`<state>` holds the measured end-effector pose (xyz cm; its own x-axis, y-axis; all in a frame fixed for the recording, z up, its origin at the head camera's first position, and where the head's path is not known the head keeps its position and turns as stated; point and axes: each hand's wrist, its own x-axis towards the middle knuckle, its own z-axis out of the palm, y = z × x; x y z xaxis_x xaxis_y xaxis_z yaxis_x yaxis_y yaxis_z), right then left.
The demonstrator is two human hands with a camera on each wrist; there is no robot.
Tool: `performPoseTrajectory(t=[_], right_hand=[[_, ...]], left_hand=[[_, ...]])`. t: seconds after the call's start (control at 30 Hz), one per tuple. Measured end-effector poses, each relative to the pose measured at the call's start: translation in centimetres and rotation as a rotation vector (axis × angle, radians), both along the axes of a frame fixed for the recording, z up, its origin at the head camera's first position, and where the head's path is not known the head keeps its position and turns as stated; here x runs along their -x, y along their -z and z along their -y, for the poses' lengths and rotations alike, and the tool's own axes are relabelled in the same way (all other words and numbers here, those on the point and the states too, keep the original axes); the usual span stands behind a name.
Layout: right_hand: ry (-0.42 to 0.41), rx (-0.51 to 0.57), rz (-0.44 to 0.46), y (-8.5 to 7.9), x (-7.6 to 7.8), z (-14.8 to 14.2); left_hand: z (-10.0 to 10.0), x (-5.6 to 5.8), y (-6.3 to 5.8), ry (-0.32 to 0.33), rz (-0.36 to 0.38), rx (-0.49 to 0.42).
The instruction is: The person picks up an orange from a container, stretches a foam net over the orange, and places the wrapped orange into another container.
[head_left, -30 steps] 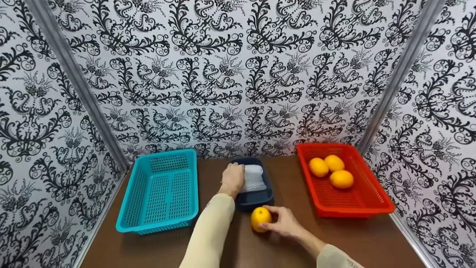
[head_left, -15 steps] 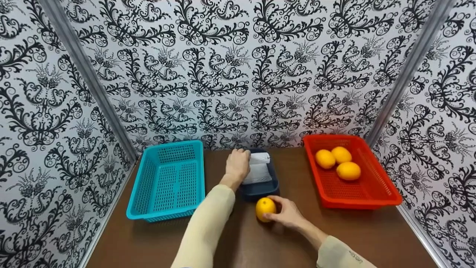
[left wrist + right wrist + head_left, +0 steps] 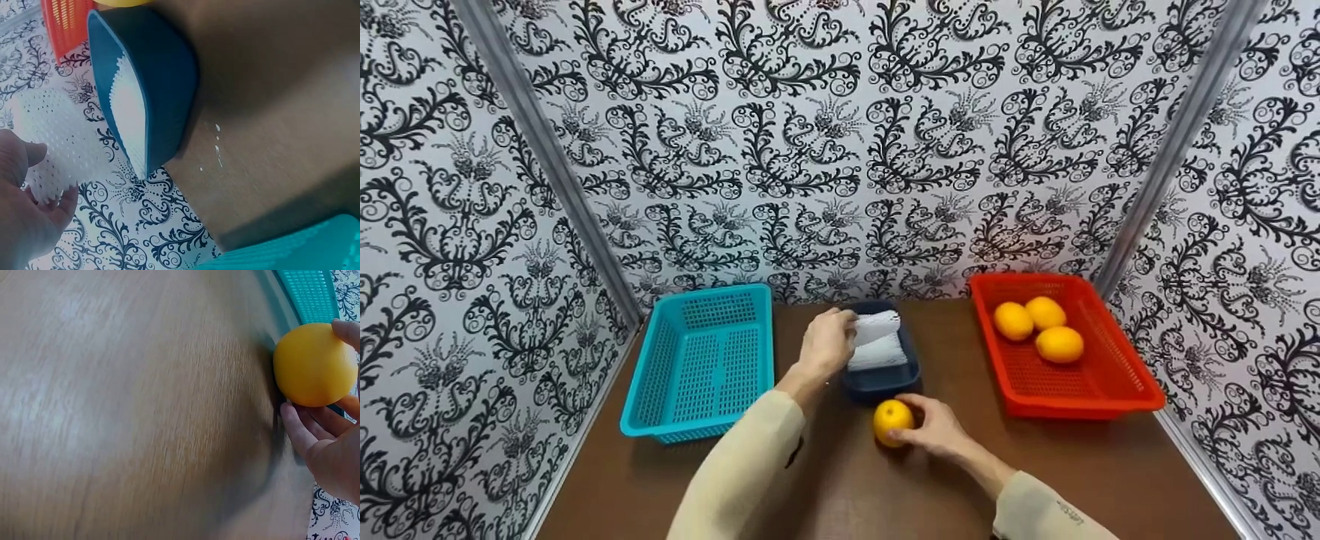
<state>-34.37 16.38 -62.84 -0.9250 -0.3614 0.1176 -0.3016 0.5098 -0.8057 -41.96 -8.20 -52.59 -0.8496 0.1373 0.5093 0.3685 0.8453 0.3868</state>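
My left hand (image 3: 826,341) is over the left side of a small dark blue bin (image 3: 877,388). Between its thumb and fingers it pinches a white foam net (image 3: 59,140), lifted above the bin's rim in the left wrist view. More white foam netting (image 3: 128,115) lies inside the bin. In front of the bin, my right hand (image 3: 939,429) grips an orange (image 3: 891,422) from its right side, thumb toward me and fingers behind. The right wrist view shows the orange close over the wooden table (image 3: 140,410), with fingertips at its lower side.
A turquoise perforated basket (image 3: 701,430) stands at the left with nothing in it. To the right is a red basket (image 3: 1080,405) holding three oranges (image 3: 1060,344). Patterned walls (image 3: 840,150) enclose the table at the back and both sides.
The left hand has drawn slightly back and left, raising the foam net from the bin. The right hand keeps its grip on the orange in about the same place. The head view has shifted slightly.
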Motion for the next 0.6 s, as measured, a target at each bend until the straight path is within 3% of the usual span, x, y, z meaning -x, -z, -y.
performPoseTrajectory(t=[0.37,0.6], right_hand=[[0.010,-0.020,-0.037,-0.5,-0.5,-0.2],[0.124,0.012,-0.137,-2.6,-0.5,-0.2]], left_hand=[[1.2,-2.8,-0.2,0.049,0.088,-0.114],[0.8,-4.1,-0.9,0.106,0.092,-0.150]])
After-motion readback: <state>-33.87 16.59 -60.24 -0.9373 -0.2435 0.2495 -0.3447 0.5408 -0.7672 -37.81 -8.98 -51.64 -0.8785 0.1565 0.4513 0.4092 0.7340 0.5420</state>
